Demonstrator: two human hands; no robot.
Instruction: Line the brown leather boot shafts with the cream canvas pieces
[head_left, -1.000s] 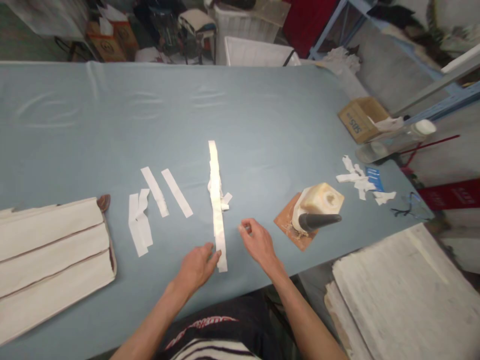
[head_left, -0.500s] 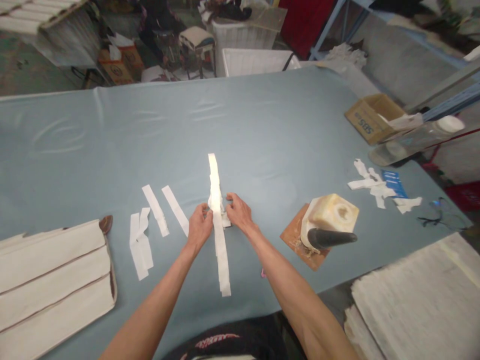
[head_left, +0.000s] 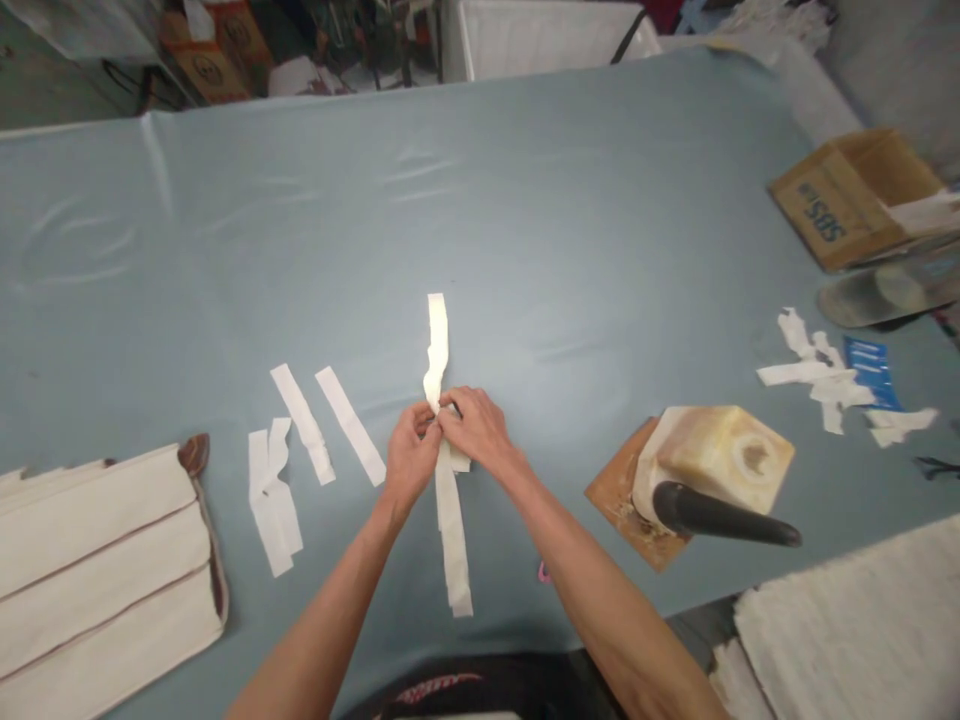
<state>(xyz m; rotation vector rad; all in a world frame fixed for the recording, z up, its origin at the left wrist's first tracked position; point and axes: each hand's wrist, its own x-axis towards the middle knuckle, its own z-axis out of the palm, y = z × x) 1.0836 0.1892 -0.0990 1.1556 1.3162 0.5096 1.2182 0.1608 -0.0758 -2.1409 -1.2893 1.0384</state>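
Observation:
A long cream fabric strip (head_left: 454, 560) lies lengthwise on the table in front of me, pinched narrow at its middle. My left hand (head_left: 414, 450) closes on its left edge, thumb and fingers together. From the other side my right hand (head_left: 476, 425) grips the same spot, fingertips touching those of the left. A small pale piece (head_left: 461, 462) shows under the right hand. Left of the hands lie two separate white strips, one nearer strip (head_left: 351, 425) and one farther strip (head_left: 304, 425), and a crumpled strip pair (head_left: 276, 500).
A yellowish block-shaped container with a black handle (head_left: 712, 460) stands on a brown board (head_left: 622, 480) at right. Folded cream fabric (head_left: 105, 570) lies at left. White scraps (head_left: 817, 375), a blue packet (head_left: 871, 372) and a cardboard box (head_left: 847, 200) are at far right.
Both hands have come together over the strip's middle and now squeeze it; before, it lay flat with the hands at either side. The view has tipped downward.

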